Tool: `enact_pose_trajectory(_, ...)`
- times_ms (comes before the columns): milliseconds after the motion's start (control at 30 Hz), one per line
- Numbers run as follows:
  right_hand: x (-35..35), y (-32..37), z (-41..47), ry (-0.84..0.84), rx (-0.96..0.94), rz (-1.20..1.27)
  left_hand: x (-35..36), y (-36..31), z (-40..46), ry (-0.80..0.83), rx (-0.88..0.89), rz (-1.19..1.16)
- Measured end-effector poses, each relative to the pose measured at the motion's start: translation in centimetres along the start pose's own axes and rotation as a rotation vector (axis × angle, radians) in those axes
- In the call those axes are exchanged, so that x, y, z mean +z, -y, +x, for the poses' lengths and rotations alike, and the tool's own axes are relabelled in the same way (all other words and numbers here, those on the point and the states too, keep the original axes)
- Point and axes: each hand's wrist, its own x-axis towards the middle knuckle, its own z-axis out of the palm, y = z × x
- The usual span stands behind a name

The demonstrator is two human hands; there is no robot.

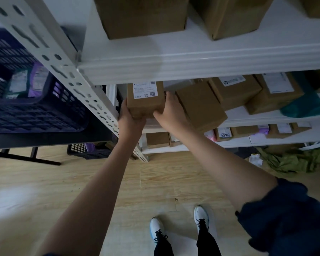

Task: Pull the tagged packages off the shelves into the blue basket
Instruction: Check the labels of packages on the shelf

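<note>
A small brown cardboard box (pixel 145 103) with a white printed label on top sits at the left end of the second shelf, just under the upper shelf's front beam. My left hand (pixel 130 118) grips its lower left corner. My right hand (pixel 167 112) grips its right side, fingers curled along the edge. Both forearms reach up from below. The blue basket (pixel 35 109) stands on a dark table to the left of the shelf post, holding purple and green bagged packages.
A white perforated shelf post (pixel 63 67) stands between box and basket. Plain and labelled boxes (pixel 235 91) and a teal bag (pixel 303 106) fill the same shelf to the right. Large boxes sit on the upper shelf (pixel 192 60). A second dark crate (pixel 89 150) sits on the wooden floor.
</note>
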Motion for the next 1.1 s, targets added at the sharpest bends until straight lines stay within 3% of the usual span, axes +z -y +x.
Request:
enact_pose_trajectory(133,0.3,0.1,-1.0,-0.013,0.057,0.055,0.7,0.0,-0.9,-0.069,-0.117,-0.010)
enact_pose_trajectory(267,0.1,-1.6,-8.0,-0.044,0.048,0.198,1.2,1.9,-6.8,-0.085,-0.145,-0.077)
enact_pose_trajectory(367,-1.4,-5.7,-13.8,-0.049,0.108,0.199,1.3,4.0,-11.4,-0.027,-0.263,-0.099)
enact_pose_trajectory(467,-4.2,-10.8,-17.5,-0.069,0.219,0.198,1.5,5.6,-14.3,0.071,-0.263,-0.026)
enact_pose_trajectory(600,-8.7,-15.8,-18.7,-0.117,0.278,0.121,2.2,5.5,-16.2,0.156,-0.179,0.113)
enact_pose_trajectory(800,-13.8,-18.6,-16.6,-0.148,0.179,0.021,3.6,2.2,-15.7,0.216,-0.032,0.268)
enact_pose_trajectory(1100,-15.6,-17.2,-11.2,0.044,-0.037,-0.150,6.6,-5.4,-13.5,0.227,0.121,0.371)
